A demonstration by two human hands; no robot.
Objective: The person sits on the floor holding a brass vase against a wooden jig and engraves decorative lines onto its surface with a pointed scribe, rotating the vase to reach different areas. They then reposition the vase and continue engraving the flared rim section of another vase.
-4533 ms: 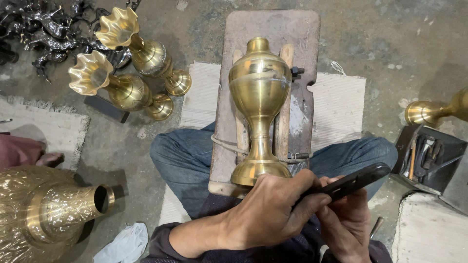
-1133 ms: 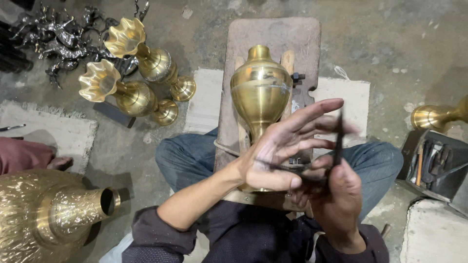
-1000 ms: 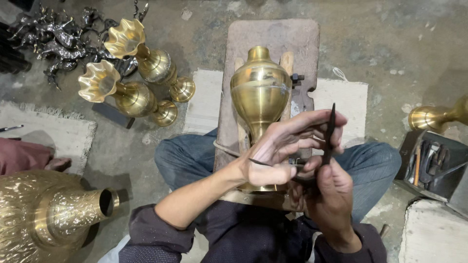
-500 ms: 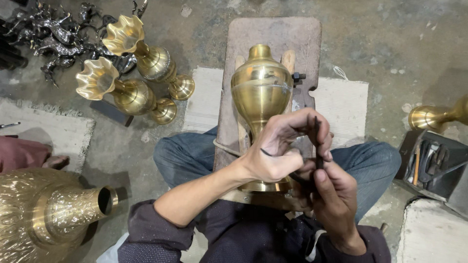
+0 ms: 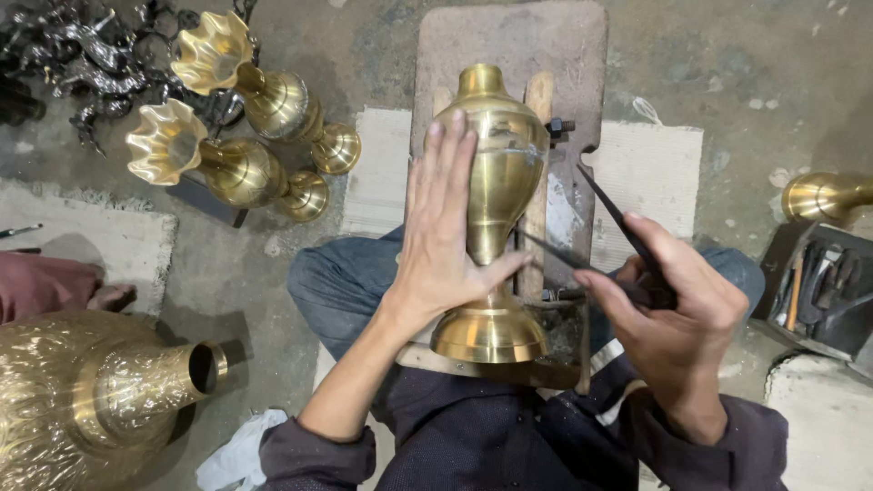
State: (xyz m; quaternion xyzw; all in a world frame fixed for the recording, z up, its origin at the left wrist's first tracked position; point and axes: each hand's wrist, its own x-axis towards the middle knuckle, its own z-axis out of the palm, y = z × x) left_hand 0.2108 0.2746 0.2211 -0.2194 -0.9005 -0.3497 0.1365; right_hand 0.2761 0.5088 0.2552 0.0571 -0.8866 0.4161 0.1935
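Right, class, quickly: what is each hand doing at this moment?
Left hand: open, palm flat against the brass vase.
Right hand: closed around two thin dark metal tools, points towards the vase.

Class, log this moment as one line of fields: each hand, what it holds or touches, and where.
left hand: flat on brass vase | right hand: grips dark pointed tool beside vase | vase: lies on wooden block
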